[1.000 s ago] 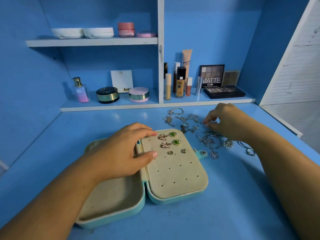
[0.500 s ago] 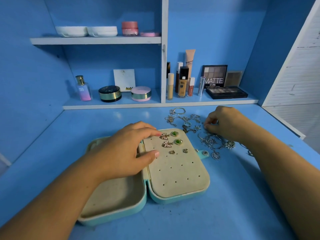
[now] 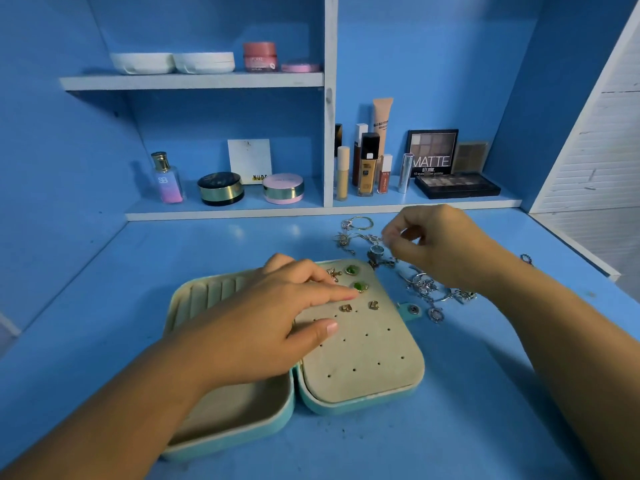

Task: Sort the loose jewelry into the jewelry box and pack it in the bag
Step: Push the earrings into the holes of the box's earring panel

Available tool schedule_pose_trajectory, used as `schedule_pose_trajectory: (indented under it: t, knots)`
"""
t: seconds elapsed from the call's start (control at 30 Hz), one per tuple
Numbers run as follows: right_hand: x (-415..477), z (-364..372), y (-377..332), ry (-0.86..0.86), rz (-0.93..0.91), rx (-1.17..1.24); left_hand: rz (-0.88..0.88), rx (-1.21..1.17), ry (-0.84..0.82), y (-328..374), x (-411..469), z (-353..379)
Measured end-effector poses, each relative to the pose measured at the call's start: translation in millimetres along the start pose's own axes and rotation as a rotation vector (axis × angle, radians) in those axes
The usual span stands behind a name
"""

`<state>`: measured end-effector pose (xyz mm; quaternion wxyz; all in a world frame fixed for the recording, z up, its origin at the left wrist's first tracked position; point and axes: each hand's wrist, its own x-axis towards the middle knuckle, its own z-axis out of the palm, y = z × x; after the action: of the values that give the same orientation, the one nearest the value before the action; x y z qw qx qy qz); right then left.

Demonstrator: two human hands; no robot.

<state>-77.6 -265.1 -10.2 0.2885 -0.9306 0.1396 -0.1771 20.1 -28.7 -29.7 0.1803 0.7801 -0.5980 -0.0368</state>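
the jewelry box lies open on the blue table, near us and a little left of centre, its two halves side by side. the left half is a tray with ribbed slots at its far end. the right half carries a beige pad dotted with small holes. on the far part of that pad sit two green studs, with a butterfly earring to their left and two small gold earrings nearer to us.

our left hand rests flat across the hinge and the pad, fingers straight and loosely spread. its forefinger tip is just beside the nearer green stud and its thumb lies on the pad. our right hand hovers to the right of the box's far corner, fingers curled, thumb and forefinger tips pressed together. we cannot tell whether a piece sits between them.

the loose jewelry lies in a silvery tangle on the table under and around that hand, with a ring just left of the fingertips. a snap tab sticks out from the box's right side. on the far shelf stand cosmetics, among them a matte palette.
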Motion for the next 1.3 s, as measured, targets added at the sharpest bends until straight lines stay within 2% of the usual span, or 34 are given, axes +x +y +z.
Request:
schedule_pose_trajectory:
  t: [0.07,0.2,0.4,0.73,1.07,1.3]
  knots:
    - [-3,10,-9,-0.046,0.013,0.069,0.005,0.003,-0.001,0,0,2]
    - [-4,20,-12,-0.069,0.046,0.044,0.029,-0.021,0.047,0,2,3]
    - [-5,21,-14,-0.072,0.067,0.079,0.060,-0.068,0.142,1,5,1]
    - [-8,19,-20,-0.045,0.088,0.153,0.007,-0.190,0.217,4,5,-5]
    - [-6,21,-21,-0.004,0.329,0.479,-0.157,-0.341,0.289,10,4,-7]
    - [-6,26,-26,0.040,0.362,0.677,-0.189,-0.335,0.341,15,3,-9]
